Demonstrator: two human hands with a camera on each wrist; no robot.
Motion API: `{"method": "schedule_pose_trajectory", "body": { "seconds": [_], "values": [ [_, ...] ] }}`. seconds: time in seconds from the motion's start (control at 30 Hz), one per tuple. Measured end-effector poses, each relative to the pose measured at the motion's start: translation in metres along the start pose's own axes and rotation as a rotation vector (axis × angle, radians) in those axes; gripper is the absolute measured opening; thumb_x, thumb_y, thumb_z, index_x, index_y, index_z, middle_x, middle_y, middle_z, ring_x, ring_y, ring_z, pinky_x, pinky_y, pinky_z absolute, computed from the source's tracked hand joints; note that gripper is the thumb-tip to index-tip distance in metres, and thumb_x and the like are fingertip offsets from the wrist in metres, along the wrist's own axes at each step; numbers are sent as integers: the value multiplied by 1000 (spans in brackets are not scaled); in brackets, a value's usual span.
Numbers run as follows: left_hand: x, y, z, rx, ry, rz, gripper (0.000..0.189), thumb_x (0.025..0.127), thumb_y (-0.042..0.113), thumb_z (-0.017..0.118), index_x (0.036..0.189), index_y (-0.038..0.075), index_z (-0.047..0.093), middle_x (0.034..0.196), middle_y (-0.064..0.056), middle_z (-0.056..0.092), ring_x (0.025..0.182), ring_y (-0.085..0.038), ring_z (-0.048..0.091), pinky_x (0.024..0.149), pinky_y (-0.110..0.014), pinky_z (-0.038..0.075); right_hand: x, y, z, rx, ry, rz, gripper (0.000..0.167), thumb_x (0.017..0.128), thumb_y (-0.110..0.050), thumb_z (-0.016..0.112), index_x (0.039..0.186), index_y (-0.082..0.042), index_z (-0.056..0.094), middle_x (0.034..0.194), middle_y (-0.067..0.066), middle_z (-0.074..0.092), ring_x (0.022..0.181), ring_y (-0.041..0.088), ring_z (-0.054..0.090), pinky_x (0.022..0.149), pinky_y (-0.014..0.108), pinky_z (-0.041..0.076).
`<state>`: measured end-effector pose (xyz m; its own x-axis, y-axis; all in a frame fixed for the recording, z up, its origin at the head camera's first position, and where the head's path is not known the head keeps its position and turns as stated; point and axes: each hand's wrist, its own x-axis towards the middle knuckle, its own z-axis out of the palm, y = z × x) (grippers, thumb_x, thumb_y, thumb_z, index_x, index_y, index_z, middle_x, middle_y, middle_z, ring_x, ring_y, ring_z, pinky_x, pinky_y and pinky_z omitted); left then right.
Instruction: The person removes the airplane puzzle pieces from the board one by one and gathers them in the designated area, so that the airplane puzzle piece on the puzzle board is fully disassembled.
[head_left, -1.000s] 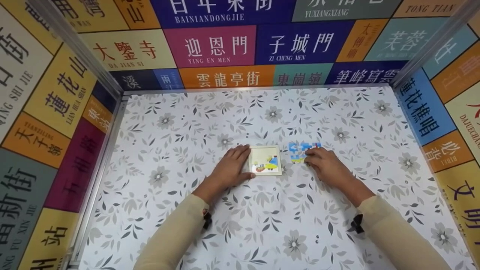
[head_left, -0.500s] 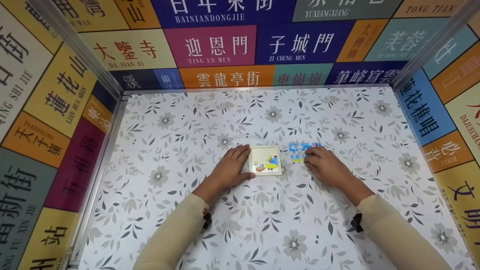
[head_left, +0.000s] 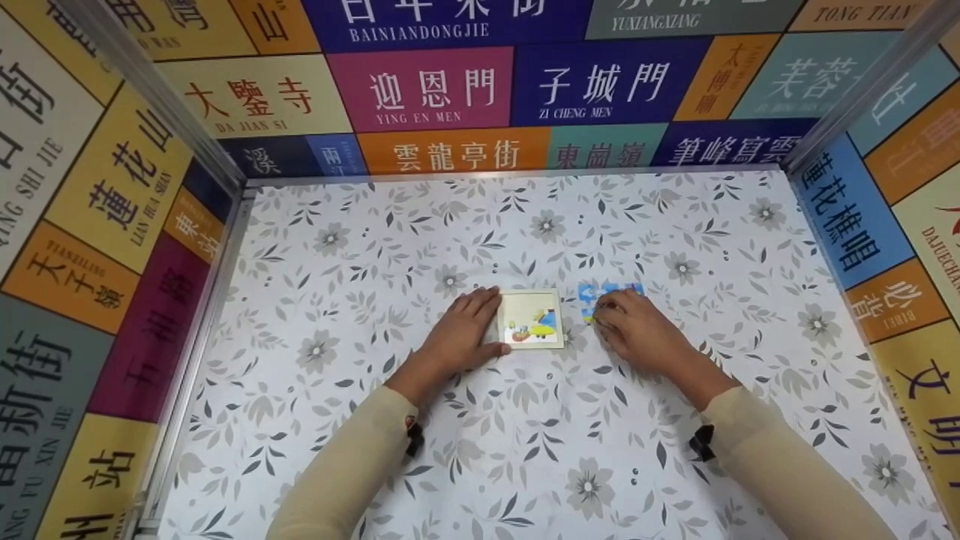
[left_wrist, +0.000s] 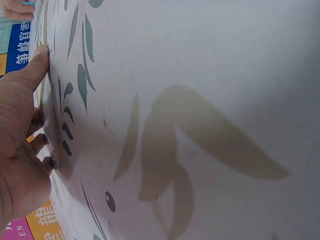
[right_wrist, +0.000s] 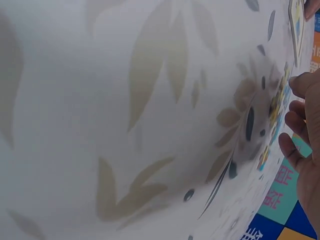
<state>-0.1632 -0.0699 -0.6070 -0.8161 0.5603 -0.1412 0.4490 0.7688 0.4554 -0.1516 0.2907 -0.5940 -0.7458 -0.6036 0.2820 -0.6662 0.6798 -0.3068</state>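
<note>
Small square cream-coloured puzzle tray point(head_left: 517, 305) with a raised rim, flat on a white tablecloth point(head_left: 405, 225) printed with grey flowers and leaves, about mid-table. Coloured picture pieces, yellow, blue and red-brown point(head_left: 545, 328), show in its lower and right parts; upper left of the tray is plain cream.

Left hand point(head_left: 461, 330) at the tray's left side, spread: fingers along the upper left edge, thumb at the lower left corner, both touching the rim.

Right hand point(head_left: 637, 330) over a group of flat loose blue-and-yellow puzzle pieces point(head_left: 587, 291), which lie on the cloth to the right of the tray, near it but apart. Fingers bent, tips down at the pieces; right wrist view has thumb and fingers separated beside them. Cannot tell if it pinches 1. The hand covers part of the group, so no count.

2 beige sleeves point(head_left: 780, 457), each with a small black item point(head_left: 702, 442) at the cuff. 3 upright wall panels point(head_left: 420, 90) in multicoloured blocks with Chinese characters and Latin letters stand at the back, left and right.
</note>
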Motion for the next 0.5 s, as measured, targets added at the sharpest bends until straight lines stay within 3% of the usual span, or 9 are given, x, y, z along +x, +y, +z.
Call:
{"method": "schedule_pose_trajectory", "body": {
  "seconds": [0.2,0.5],
  "values": [
    [0,0,1,5,17,3,94,106,57,69,174,4,32,183,-11,30,171,-32,26,142,-49,20,16,-14,3,23,-64,48,18,101,-11,80,118,-5,82,126,16,72,112,37,66,97,57,57],
    [-1,0,1,-4,19,3,93,106,56,69,174,4,32,183,-11,30,171,-32,26,142,-47,20,38,-29,12,38,-89,9,29,103,-17,79,128,-2,80,133,17,73,119,39,67,97,60,58]
  ]
}}
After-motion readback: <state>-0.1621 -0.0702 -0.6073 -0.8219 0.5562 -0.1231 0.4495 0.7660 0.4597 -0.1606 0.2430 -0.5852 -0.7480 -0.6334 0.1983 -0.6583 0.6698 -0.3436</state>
